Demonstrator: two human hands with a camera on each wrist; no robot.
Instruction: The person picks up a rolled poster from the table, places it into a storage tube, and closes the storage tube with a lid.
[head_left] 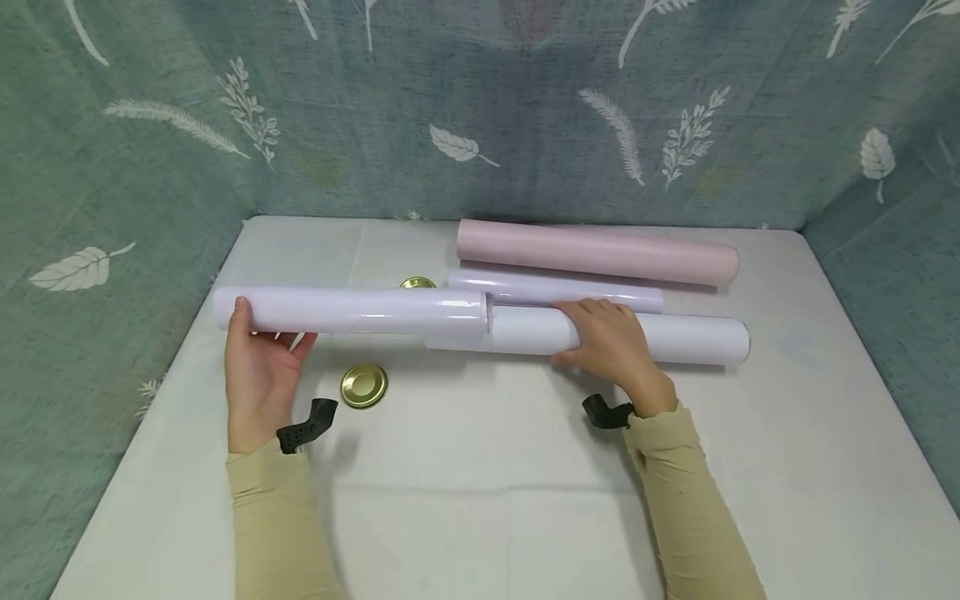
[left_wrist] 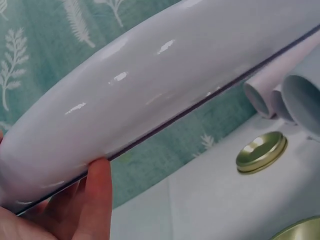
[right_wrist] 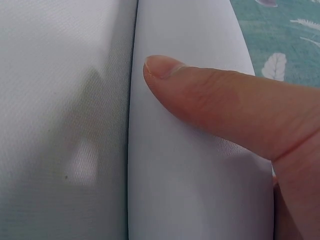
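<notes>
My left hand [head_left: 262, 379] grips a glossy white roll [head_left: 360, 310] near its left end, thumb in front and fingers beneath. That roll is lifted; in the left wrist view it hangs above the table. Its right end overlaps a matte white roll [head_left: 693, 339] in the head view. Around the middle of this matte roll my right hand [head_left: 607, 340] curls, with the thumb [right_wrist: 200, 92] pressed along its near side. Behind it lies a thinner glossy white roll [head_left: 555, 288], partly covered by the right hand and the matte roll.
A pink roll [head_left: 600, 252] lies at the back of the table [head_left: 480, 517]. One gold lid [head_left: 364, 386] lies in front of the lifted roll, and another gold lid [head_left: 417, 282] shows partly behind it. Patterned green cloth [head_left: 525, 108] hangs at the back and sides.
</notes>
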